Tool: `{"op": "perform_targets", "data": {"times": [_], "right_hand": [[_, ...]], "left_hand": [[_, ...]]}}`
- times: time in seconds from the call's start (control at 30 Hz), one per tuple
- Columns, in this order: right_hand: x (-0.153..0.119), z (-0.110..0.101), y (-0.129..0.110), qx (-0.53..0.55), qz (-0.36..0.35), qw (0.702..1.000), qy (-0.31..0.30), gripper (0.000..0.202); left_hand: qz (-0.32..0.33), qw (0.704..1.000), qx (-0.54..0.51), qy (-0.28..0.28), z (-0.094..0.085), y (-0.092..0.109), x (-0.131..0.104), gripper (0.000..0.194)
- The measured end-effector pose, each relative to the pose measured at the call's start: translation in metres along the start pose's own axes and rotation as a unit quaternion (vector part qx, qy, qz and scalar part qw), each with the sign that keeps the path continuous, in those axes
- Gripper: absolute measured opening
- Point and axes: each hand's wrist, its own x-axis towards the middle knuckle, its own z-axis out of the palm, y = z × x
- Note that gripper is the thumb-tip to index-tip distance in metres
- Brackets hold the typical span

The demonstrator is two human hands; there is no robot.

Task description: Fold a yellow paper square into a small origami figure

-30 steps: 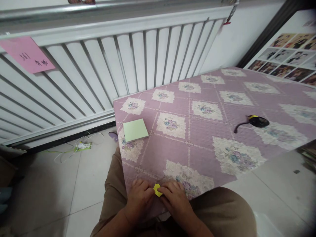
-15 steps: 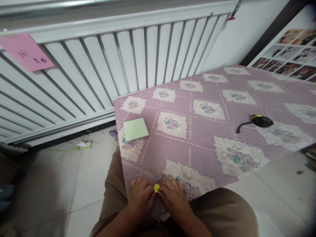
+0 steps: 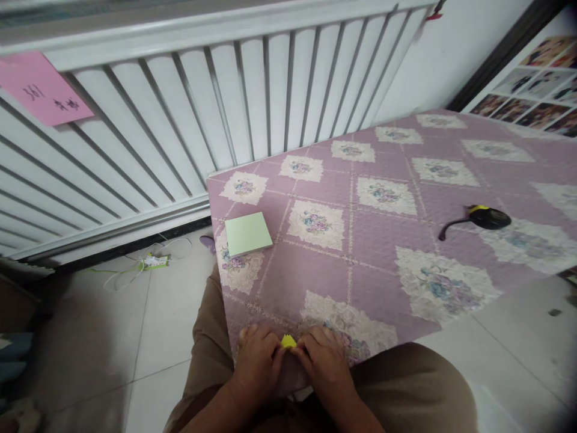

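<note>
Between my two hands, at the near edge of the table, is a small folded piece of yellow paper (image 3: 288,341) with a jagged top edge. My left hand (image 3: 258,359) pinches its left side between thumb and fingers. On the other side, my right hand (image 3: 325,359) grips it the same way. The lower part of the paper is hidden by my fingertips. Farther off to the left lies a pad of pale green paper (image 3: 249,233), flat on the tablecloth (image 3: 315,270).
A black and yellow object with a strap (image 3: 490,217) lies on the table's right side. Behind the table stands a white radiator (image 3: 252,96) bearing a pink note (image 3: 42,87). A power strip (image 3: 155,261) with white cables is on the floor at left.
The view has shifted slightly. The yellow paper now shows a wider, lower shape between my fingers, and my right hand sits slightly farther right.
</note>
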Motion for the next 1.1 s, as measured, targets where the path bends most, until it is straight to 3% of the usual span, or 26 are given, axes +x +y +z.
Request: {"op": "perform_targets", "data": {"times": [0.33,0.57,0.87,1.1], "right_hand": [[0.007,-0.015,-0.008,-0.084,0.001,0.996,-0.027,0.011],[0.017,-0.019,-0.014,-0.117,0.025,0.99,-0.079,0.007],[0.02,-0.019,-0.017,-0.132,0.035,0.989,-0.064,0.012],[0.021,-0.018,-0.018,-0.123,0.049,0.989,-0.065,0.012]], "left_hand": [[-0.037,0.998,0.029,-0.043,-0.005,0.005,0.008,0.014],[-0.058,0.99,0.052,-0.12,-0.018,0.01,0.02,0.013],[-0.042,0.981,0.066,-0.177,-0.026,0.012,0.03,0.018],[-0.042,0.98,0.089,-0.176,-0.023,0.013,0.03,0.022]]}}
